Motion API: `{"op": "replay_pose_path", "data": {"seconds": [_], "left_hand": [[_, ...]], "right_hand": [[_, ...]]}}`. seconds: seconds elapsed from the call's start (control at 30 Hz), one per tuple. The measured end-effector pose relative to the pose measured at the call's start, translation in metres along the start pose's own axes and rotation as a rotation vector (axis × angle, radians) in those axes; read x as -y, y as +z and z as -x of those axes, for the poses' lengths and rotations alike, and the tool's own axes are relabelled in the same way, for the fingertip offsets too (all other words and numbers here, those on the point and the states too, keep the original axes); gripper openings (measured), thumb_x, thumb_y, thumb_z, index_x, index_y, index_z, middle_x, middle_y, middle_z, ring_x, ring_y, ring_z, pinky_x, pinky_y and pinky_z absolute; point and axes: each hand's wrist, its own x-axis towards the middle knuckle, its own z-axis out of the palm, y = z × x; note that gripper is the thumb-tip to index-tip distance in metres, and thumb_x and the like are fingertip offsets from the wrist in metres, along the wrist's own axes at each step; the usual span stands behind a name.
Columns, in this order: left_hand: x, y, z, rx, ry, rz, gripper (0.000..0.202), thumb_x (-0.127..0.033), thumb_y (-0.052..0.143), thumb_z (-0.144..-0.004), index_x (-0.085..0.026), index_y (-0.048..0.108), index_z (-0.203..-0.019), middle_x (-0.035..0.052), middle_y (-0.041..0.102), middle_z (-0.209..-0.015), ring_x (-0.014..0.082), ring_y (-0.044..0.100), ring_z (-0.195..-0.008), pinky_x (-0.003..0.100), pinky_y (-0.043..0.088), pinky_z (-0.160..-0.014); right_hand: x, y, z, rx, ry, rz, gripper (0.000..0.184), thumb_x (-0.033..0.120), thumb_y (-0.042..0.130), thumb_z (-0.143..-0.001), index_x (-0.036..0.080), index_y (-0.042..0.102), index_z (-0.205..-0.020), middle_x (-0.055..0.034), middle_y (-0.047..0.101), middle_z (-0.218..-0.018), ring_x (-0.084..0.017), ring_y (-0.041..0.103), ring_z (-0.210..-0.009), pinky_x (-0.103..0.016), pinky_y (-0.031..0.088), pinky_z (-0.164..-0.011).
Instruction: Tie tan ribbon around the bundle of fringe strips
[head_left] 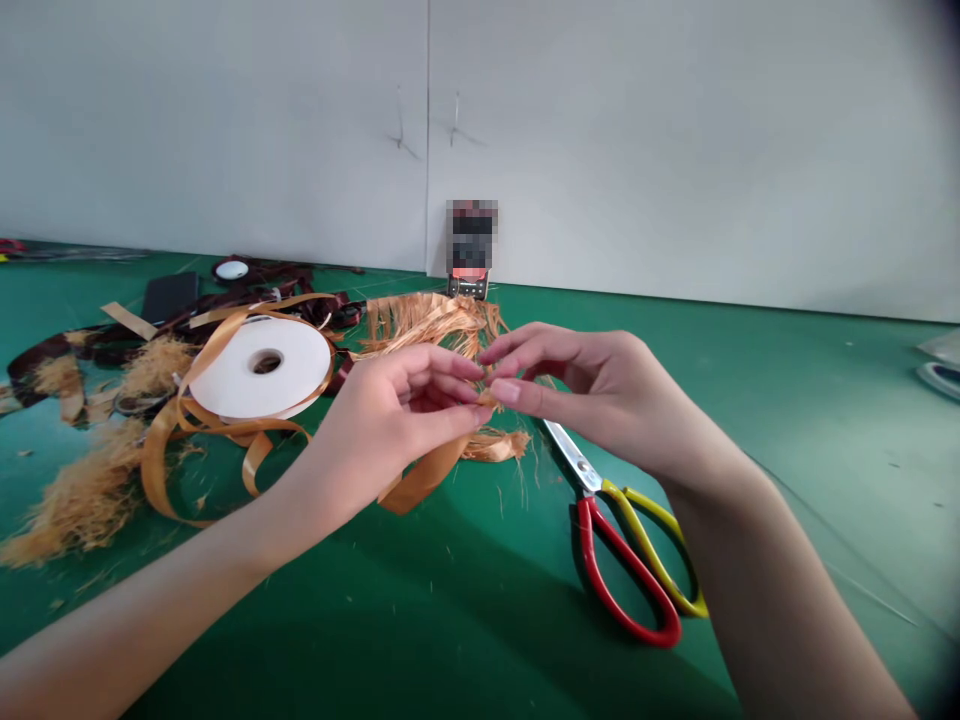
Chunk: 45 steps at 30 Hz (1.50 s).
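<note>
**Spool left, scissors right, your hands between**

Your left hand (pixel 397 410) and right hand (pixel 592 400) meet above the middle of the green bench (pixel 825 420), with a small frayed orange ribbon scrap (pixel 487 398) between your fingertips (pixel 480 367). Toward the bench's left side lies a white round ribbon spool (pixel 225 375), with a loose orange satin ribbon (pixel 161 470) looped around and in front of it. A tan shredded-fibre pile (pixel 82 500) lies nearer the left edge. A frayed orange ribbon heap (pixel 427 320) lies behind your hands. Red-and-yellow-handled steel scissors (pixel 600 545) lie to the right, their blades under your right hand. A white wall (pixel 637 150) rises along the far edge.
</note>
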Motion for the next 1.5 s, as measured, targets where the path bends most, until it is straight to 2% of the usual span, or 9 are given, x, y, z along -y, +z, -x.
{"op": "replay_pose_path", "data": {"seconds": [0.23, 0.43, 0.6, 0.77, 0.93, 1.03, 1.13, 1.23, 1.5], "left_hand": [[0.0058, 0.0020, 0.0000, -0.003, 0.065, -0.009, 0.030, -0.024, 0.074, -0.075, -0.019, 0.061, -0.101, 0.0014, 0.070, -0.091, 0.0164, 0.067, -0.087, 0.027, 0.054, -0.079], [0.0040, 0.0021, -0.0003, 0.003, -0.041, 0.000, 0.030, -0.018, 0.078, -0.068, -0.018, 0.064, -0.094, -0.0009, 0.071, -0.081, 0.0137, 0.068, -0.076, 0.022, 0.055, -0.069], [0.0034, 0.0012, -0.0005, -0.003, -0.071, 0.017, 0.029, -0.012, 0.079, -0.065, -0.018, 0.066, -0.090, -0.0016, 0.071, -0.076, 0.0140, 0.068, -0.075, 0.021, 0.056, -0.065], [0.0023, 0.0010, 0.0005, -0.002, -0.072, -0.003, 0.030, -0.015, 0.081, -0.064, -0.017, 0.066, -0.089, -0.0004, 0.072, -0.076, 0.0147, 0.069, -0.074, 0.021, 0.056, -0.063], [-0.0011, 0.0020, 0.0005, 0.009, -0.086, -0.041, 0.028, -0.024, 0.082, -0.066, -0.017, 0.066, -0.088, 0.0009, 0.073, -0.075, 0.0153, 0.070, -0.072, 0.021, 0.057, -0.063], [-0.0010, 0.0023, -0.0001, 0.029, -0.090, -0.068, 0.027, -0.026, 0.081, -0.067, -0.019, 0.066, -0.088, 0.0011, 0.073, -0.076, 0.0156, 0.070, -0.071, 0.021, 0.056, -0.060], [-0.0002, 0.0020, -0.0002, 0.054, -0.087, -0.091, 0.027, -0.027, 0.081, -0.066, -0.019, 0.066, -0.087, 0.0011, 0.073, -0.075, 0.0168, 0.070, -0.071, 0.023, 0.057, -0.061], [-0.0006, 0.0012, 0.0001, 0.065, -0.075, -0.117, 0.027, -0.025, 0.082, -0.065, -0.019, 0.065, -0.085, 0.0002, 0.073, -0.073, 0.0161, 0.070, -0.069, 0.023, 0.056, -0.063], [-0.0019, 0.0008, 0.0003, 0.064, -0.062, -0.126, 0.027, -0.025, 0.082, -0.065, -0.018, 0.066, -0.085, 0.0003, 0.074, -0.073, 0.0152, 0.070, -0.068, 0.021, 0.056, -0.063]], "right_hand": [[0.0028, 0.0039, -0.0007, 0.001, 0.026, -0.012, 0.008, 0.027, 0.072, -0.080, 0.020, 0.073, -0.079, -0.0035, 0.068, -0.100, -0.015, 0.063, -0.091, -0.029, 0.050, -0.078], [0.0001, 0.0028, -0.0002, 0.002, 0.016, -0.037, 0.007, 0.025, 0.072, -0.081, 0.019, 0.073, -0.081, -0.0035, 0.067, -0.100, -0.015, 0.063, -0.092, -0.028, 0.051, -0.079], [0.0028, 0.0017, 0.0001, -0.020, -0.002, 0.055, 0.009, 0.026, 0.072, -0.081, 0.018, 0.071, -0.076, -0.0029, 0.066, -0.095, -0.013, 0.061, -0.087, -0.028, 0.049, -0.075], [0.0045, -0.0001, 0.0008, -0.008, 0.003, 0.117, 0.011, 0.029, 0.069, -0.083, 0.019, 0.070, -0.077, -0.0048, 0.066, -0.096, -0.017, 0.062, -0.092, -0.031, 0.049, -0.078], [0.0053, -0.0006, 0.0017, 0.070, 0.045, 0.197, 0.015, 0.033, 0.068, -0.083, 0.019, 0.068, -0.078, -0.0058, 0.065, -0.099, -0.018, 0.061, -0.091, -0.033, 0.049, -0.079], [0.0051, 0.0004, 0.0018, 0.090, 0.041, 0.253, 0.013, 0.028, 0.064, -0.085, 0.019, 0.066, -0.076, -0.0052, 0.064, -0.097, -0.017, 0.059, -0.087, -0.033, 0.048, -0.077], [0.0045, 0.0021, 0.0024, 0.111, 0.018, 0.269, 0.011, 0.014, 0.059, -0.085, 0.019, 0.060, -0.075, -0.0029, 0.062, -0.089, -0.015, 0.057, -0.082, -0.031, 0.047, -0.072], [0.0048, 0.0041, 0.0036, 0.121, 0.002, 0.261, 0.017, 0.005, 0.055, -0.082, 0.019, 0.056, -0.074, -0.0011, 0.060, -0.085, -0.013, 0.055, -0.079, -0.027, 0.046, -0.068], [0.0075, 0.0066, 0.0034, 0.061, -0.017, 0.289, 0.020, 0.000, 0.055, -0.080, 0.019, 0.058, -0.072, -0.0010, 0.060, -0.085, -0.012, 0.055, -0.076, -0.026, 0.045, -0.066]]}}
